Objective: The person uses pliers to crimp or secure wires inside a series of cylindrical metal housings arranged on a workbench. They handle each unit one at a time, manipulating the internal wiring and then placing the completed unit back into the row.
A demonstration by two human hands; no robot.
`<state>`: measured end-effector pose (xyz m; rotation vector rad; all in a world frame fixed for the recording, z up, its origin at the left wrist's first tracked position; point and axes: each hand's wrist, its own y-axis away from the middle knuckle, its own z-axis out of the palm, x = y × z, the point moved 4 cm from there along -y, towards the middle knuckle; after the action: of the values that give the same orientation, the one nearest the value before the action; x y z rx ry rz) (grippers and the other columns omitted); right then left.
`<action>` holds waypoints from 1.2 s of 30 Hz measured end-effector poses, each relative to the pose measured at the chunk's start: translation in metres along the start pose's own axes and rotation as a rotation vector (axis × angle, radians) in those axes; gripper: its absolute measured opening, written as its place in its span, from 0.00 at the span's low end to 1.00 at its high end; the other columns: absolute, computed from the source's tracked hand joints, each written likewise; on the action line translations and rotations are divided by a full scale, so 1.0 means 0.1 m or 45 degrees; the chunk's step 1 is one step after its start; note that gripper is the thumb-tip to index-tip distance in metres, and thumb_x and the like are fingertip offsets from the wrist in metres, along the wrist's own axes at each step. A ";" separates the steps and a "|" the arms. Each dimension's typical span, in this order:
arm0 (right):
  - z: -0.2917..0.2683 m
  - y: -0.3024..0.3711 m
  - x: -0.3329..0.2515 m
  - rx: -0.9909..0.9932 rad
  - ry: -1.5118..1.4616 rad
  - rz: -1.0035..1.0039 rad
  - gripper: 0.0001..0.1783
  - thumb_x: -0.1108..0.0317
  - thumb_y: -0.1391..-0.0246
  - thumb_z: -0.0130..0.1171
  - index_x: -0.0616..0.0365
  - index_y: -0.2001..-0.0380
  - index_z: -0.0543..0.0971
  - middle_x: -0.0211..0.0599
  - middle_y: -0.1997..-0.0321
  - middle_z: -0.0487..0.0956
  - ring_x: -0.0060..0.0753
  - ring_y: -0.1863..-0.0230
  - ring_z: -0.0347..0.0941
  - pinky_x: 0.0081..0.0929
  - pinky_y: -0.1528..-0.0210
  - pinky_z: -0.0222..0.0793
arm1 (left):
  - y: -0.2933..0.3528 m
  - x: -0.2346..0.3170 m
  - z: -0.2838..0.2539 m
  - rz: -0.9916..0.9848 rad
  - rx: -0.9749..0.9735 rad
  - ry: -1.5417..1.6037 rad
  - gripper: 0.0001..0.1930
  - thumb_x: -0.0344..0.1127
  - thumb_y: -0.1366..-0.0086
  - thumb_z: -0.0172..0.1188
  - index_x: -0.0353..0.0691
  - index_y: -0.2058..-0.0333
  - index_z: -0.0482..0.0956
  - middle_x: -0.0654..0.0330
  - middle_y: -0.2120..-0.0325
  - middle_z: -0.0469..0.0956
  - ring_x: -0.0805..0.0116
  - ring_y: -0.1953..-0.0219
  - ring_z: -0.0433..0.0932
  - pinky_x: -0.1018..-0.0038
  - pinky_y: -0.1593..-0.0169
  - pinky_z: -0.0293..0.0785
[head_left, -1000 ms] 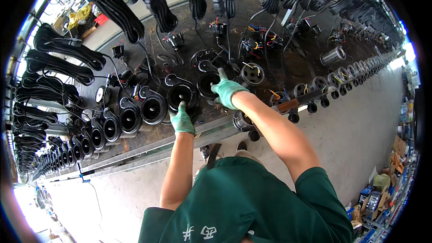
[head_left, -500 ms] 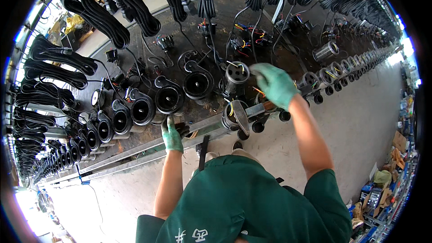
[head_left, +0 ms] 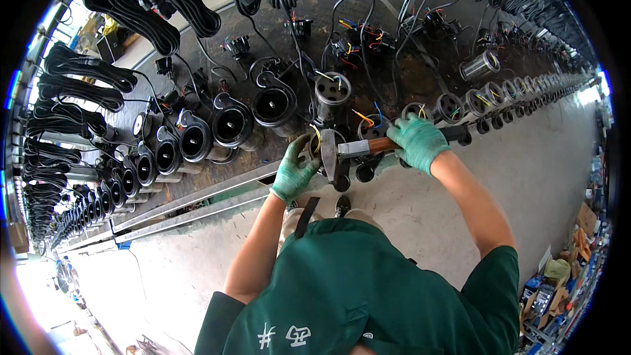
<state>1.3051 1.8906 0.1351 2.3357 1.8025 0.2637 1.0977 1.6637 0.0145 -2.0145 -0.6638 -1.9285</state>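
My right hand (head_left: 420, 142), in a green glove, is closed round the handle of a hammer (head_left: 380, 145). The hammer's steel head lies over the row of metal cylinders at the table's near edge. My left hand (head_left: 293, 172), also gloved, curls against the left side of a metal cylinder (head_left: 309, 156) with yellow wires, beside the hammer head, which partly hides it. Just beyond stands an upright metal cylinder (head_left: 332, 91) with holes in its top and short wires. Left of it sits a black round pump housing (head_left: 274, 106) with a curved spout.
More black housings (head_left: 230, 129) line the table's near edge to the left, and open metal cylinders (head_left: 477, 101) to the right. One cylinder (head_left: 480, 66) lies on its side. Coiled black cables (head_left: 131, 13) hang along the far side, their leads running to wired switch parts (head_left: 358, 46).
My left hand has moved right, from a black housing to the cylinder by the hammer head. My right hand has come down onto the hammer's handle and closed on it.
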 end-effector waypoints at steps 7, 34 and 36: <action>0.24 0.82 -0.22 0.267 -0.689 0.252 0.17 0.61 0.41 0.65 0.56 0.53 0.76 0.46 0.62 0.81 0.54 0.61 0.80 0.47 0.61 0.75 | -0.19 0.31 0.10 0.424 0.039 -0.498 0.30 0.30 0.45 0.73 0.36 0.42 0.77 0.46 0.40 0.73 0.46 0.41 0.76 0.61 0.36 0.73; -0.04 0.55 -1.16 -0.033 -0.824 0.710 0.23 0.51 0.30 0.52 0.58 0.44 0.67 0.63 0.64 0.81 0.73 0.60 0.77 0.63 0.58 0.69 | -0.36 -0.35 0.01 -0.048 0.202 0.251 0.05 0.28 0.28 0.60 0.33 0.57 0.78 0.60 0.68 0.81 0.76 0.66 0.72 0.75 0.60 0.74; -0.28 0.61 -1.24 0.155 -0.863 0.690 0.22 0.52 0.30 0.53 0.58 0.45 0.67 0.63 0.67 0.81 0.72 0.62 0.77 0.64 0.60 0.69 | -0.34 -0.34 0.01 -0.021 0.191 0.166 0.07 0.27 0.27 0.58 0.34 0.53 0.78 0.61 0.65 0.81 0.76 0.65 0.73 0.76 0.58 0.74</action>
<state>1.3242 1.7558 0.1732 2.5139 0.8859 -0.5270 1.0812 1.6885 -0.0236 -1.7834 -0.7692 -1.9372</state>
